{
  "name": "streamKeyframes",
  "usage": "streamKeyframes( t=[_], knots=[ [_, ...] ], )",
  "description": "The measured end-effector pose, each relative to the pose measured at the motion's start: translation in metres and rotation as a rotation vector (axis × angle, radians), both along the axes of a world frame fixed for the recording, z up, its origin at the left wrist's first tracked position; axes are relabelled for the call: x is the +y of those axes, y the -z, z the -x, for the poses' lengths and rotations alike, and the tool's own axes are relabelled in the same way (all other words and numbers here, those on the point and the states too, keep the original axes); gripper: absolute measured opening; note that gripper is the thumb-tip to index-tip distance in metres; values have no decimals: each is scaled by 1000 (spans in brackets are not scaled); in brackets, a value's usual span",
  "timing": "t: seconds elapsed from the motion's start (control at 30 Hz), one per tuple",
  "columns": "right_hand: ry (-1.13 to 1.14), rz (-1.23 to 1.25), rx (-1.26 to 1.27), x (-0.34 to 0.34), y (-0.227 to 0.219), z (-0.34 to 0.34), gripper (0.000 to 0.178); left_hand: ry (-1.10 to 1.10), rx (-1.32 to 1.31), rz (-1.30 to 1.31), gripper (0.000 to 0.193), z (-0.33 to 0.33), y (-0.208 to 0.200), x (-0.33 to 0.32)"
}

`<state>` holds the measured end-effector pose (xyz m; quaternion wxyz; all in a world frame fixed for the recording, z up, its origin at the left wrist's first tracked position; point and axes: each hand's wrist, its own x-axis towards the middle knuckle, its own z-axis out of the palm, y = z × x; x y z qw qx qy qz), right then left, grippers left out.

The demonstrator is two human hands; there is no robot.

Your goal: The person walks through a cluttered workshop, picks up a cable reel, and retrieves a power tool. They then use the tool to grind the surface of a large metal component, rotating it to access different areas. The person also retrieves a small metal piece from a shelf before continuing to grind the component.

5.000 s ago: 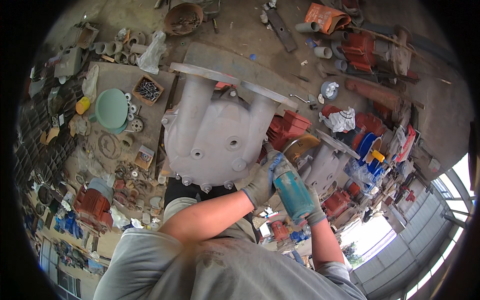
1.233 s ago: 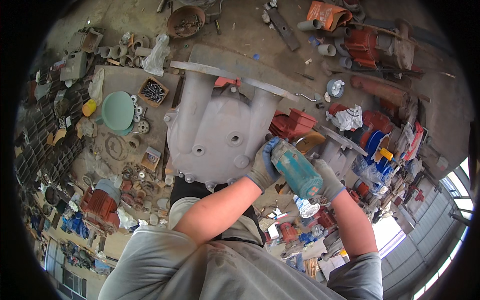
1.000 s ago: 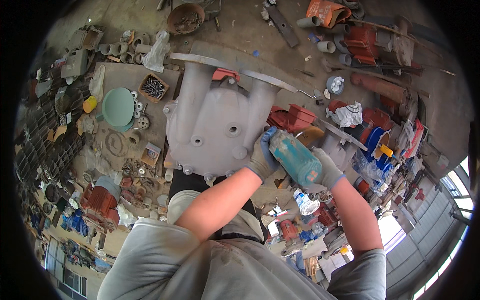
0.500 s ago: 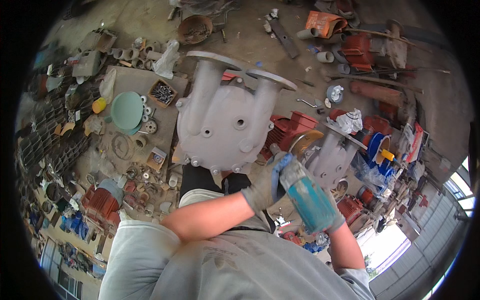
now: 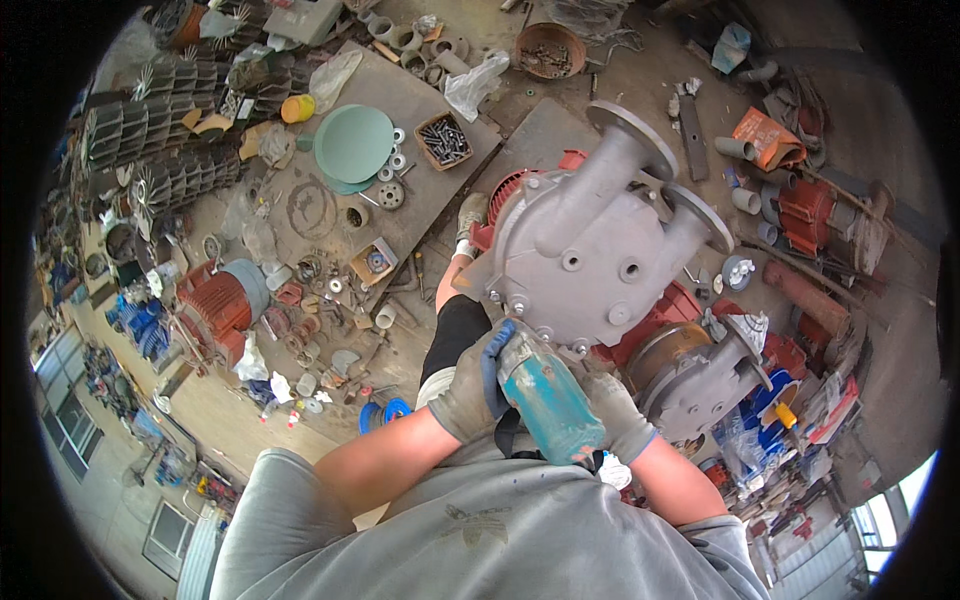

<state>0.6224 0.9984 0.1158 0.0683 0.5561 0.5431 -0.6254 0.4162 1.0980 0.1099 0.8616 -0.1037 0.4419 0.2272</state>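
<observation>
Tool: a teal cylindrical power tool [image 5: 550, 400], scuffed at its front end, held in front of the torso just below the lower edge of the large pump casing; it lies at a slant, butt toward the lower right.
Left hand: the gloved left hand [image 5: 470, 388] wraps the tool's front end, fingers closed round it, blue patches on the glove.
Right hand: the gloved right hand [image 5: 617, 415] lies against the tool's right side; fingers partly hidden behind the housing, so cannot tell how far they close.
Tool nose: hidden by glove and housing; contact with the casing's rim bolts [image 5: 518, 303] cannot be told.
Large casing: grey pump casing [image 5: 590, 255], two flanged pipe necks pointing to the upper right, bolts along its lower rim.
Behind it: a red finned motor [image 5: 510, 200], partly covered.
Right of tool: a second, smaller grey casing [image 5: 695, 395], also with flanged necks.
Left floor: a red motor [image 5: 215, 305] with grey end, among loose parts.
Upper left: a pale green round dish [image 5: 354, 143]; beside it, a cardboard box [image 5: 455, 161] of dark bolts.
</observation>
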Motion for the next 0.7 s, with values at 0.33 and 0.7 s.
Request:
streamKeyframes(
  t=[0.33, 0.7],
  knots=[
    [-27, -12, -230, 52, -12, 37, 78, 78, -124, 139, 33, 37, 57, 13],
    [-124, 208, -382, 98, -20, 48, 76, -167, -235, 409, 30, 36, 79, 9]
  ],
)
